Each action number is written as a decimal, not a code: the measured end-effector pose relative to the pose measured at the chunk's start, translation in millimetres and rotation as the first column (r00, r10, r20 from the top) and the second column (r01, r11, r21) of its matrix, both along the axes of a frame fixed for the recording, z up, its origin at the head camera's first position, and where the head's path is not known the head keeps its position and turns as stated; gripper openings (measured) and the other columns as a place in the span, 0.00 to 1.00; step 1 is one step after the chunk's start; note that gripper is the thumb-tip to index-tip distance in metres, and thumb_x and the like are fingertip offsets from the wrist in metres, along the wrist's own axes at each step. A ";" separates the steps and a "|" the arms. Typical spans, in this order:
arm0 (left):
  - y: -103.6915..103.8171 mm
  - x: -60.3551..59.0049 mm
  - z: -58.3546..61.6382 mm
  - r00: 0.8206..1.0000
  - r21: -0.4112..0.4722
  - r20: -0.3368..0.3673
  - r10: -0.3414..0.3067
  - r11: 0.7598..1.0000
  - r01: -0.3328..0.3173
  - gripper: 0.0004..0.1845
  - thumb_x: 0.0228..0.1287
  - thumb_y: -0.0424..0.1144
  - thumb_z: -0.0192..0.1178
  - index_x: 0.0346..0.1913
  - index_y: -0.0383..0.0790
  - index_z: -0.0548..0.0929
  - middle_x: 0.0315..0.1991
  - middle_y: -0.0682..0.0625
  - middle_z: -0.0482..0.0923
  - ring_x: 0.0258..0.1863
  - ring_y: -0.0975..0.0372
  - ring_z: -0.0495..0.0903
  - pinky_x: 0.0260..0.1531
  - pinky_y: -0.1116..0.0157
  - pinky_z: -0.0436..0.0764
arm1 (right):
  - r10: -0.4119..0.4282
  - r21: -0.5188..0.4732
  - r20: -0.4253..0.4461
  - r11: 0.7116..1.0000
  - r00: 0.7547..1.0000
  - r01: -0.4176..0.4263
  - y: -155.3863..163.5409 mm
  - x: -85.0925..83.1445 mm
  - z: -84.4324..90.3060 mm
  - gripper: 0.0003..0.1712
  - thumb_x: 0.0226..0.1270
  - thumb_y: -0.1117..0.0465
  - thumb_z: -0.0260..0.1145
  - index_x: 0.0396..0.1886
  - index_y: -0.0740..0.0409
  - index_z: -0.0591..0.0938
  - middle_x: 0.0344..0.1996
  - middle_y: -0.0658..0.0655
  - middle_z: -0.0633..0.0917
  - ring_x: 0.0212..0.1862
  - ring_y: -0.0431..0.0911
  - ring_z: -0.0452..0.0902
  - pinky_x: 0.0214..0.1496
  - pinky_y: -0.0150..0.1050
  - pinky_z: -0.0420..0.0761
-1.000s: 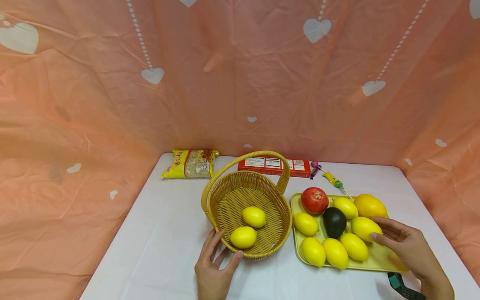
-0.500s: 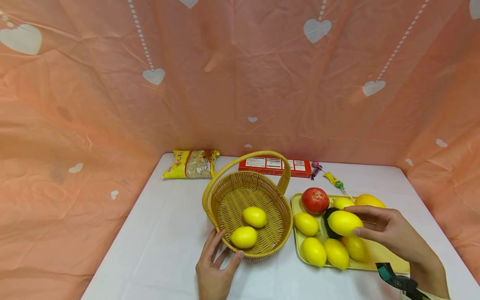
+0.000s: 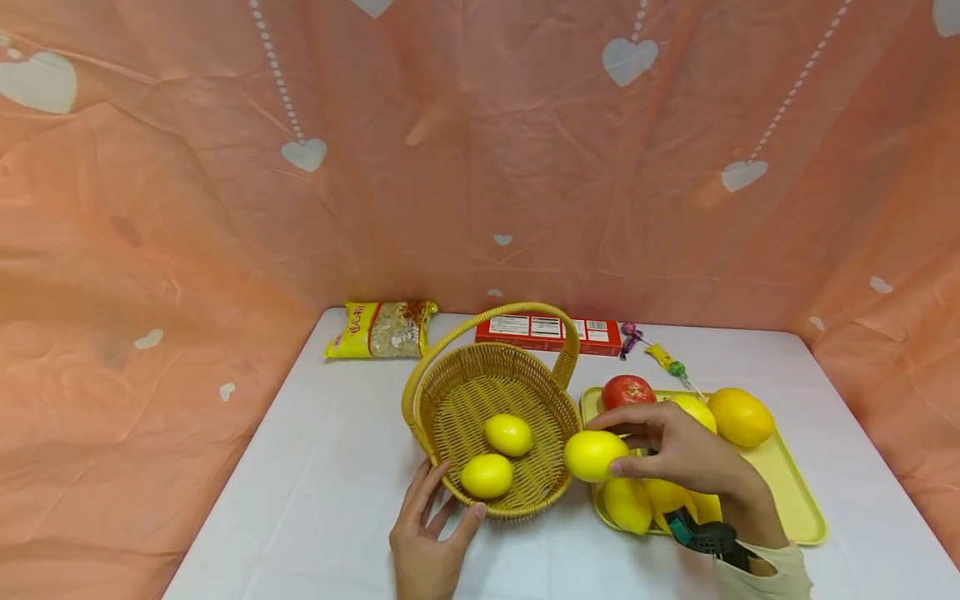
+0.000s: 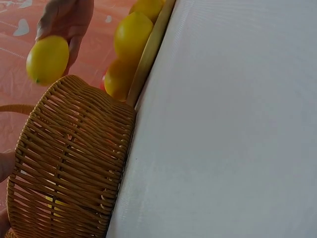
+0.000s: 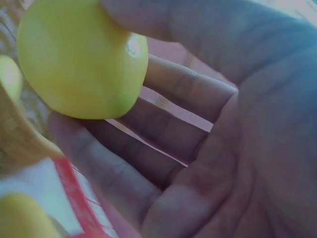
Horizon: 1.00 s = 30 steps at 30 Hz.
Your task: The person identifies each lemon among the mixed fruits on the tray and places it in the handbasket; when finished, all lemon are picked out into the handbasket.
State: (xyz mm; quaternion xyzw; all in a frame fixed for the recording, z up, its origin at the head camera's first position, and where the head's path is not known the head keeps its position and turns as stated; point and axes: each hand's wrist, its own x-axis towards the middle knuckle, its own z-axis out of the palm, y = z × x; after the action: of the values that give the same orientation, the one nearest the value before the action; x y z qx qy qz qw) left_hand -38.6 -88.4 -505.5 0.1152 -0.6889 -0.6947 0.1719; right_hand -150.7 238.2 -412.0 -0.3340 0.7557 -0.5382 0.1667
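A wicker basket [image 3: 480,396] with an arched handle stands in the middle of the table, holding two lemons [image 3: 487,476]. My left hand [image 3: 430,542] steadies its near-left rim, fingers and thumb on the edge. My right hand [image 3: 686,446] holds another lemon [image 3: 592,456] between thumb and fingers, beside the basket's right rim. Below that hand lies a yellow tray [image 3: 802,508] of fruit: several lemons [image 3: 627,504], a round red fruit [image 3: 628,392] and a larger orange-yellow fruit [image 3: 741,417]. The hand and wrist cover part of them.
Along the back of the table lie a yellow bag [image 3: 382,329], a red box [image 3: 600,333] and two wrapped lollipops [image 3: 666,360]. Pink cloth with white hearts [image 3: 630,61] hangs behind and at both sides. The basket's handle arches over its far side.
My right hand has lifted a lemon off the tray and carried it left to the basket's right rim. My left hand has stayed on the basket.
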 end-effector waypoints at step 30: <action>-0.4 -0.8 -2.6 1.000 -0.020 -0.008 -0.004 1.000 0.003 0.36 0.58 0.27 0.83 0.71 0.38 0.84 0.80 0.40 0.69 0.71 0.62 0.78 0.61 0.68 0.87 | 0.044 0.240 -0.247 0.971 0.968 0.017 -113.2 14.3 -25.7 0.24 0.70 0.53 0.80 0.65 0.48 0.90 0.60 0.45 0.91 0.62 0.42 0.86 0.71 0.42 0.86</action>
State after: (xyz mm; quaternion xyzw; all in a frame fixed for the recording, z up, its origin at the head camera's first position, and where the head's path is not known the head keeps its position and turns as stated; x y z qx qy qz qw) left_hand -39.4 -88.8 -508.1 0.1095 -0.6952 -0.6886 0.1745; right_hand -136.3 125.0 -437.6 -0.3818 0.8279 -0.3952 0.1127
